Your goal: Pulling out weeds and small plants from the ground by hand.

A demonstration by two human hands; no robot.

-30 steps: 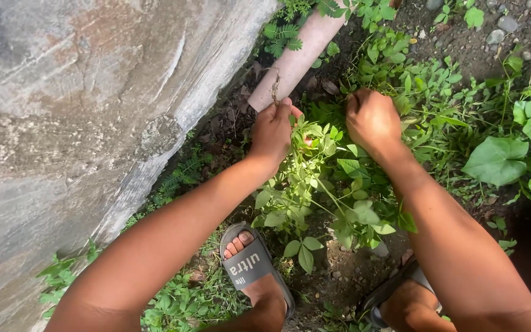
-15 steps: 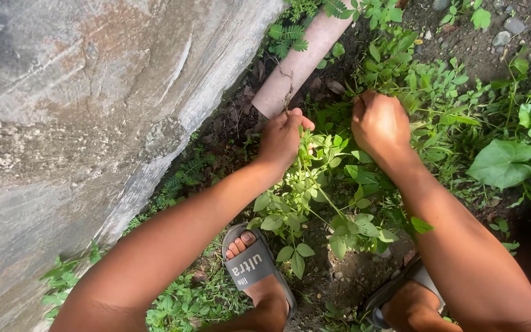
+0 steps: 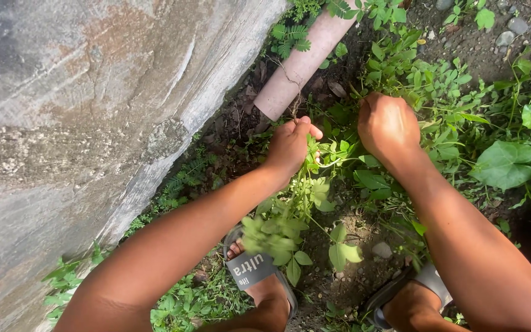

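Note:
My left hand (image 3: 290, 144) is closed around the stems of an uprooted leafy weed (image 3: 290, 227). Its thin roots stick up above my fingers and its green leaves hang down over my left foot. My right hand (image 3: 388, 126) is closed as a fist in the low green plants (image 3: 437, 92) on the soil to the right; what it grips is hidden under the fingers. Both forearms reach in from the bottom of the view.
A large grey rock face (image 3: 81, 123) fills the left. A pinkish pipe (image 3: 299, 61) lies on dark soil just beyond my left hand. Broad-leaved plants (image 3: 505, 163) grow at right. My feet in grey slide sandals (image 3: 250, 267) stand below on the dirt.
My left hand has drawn the weed down and toward me, and its leaves now hang lower over my left sandal. My right hand stays in the plants, shifted slightly.

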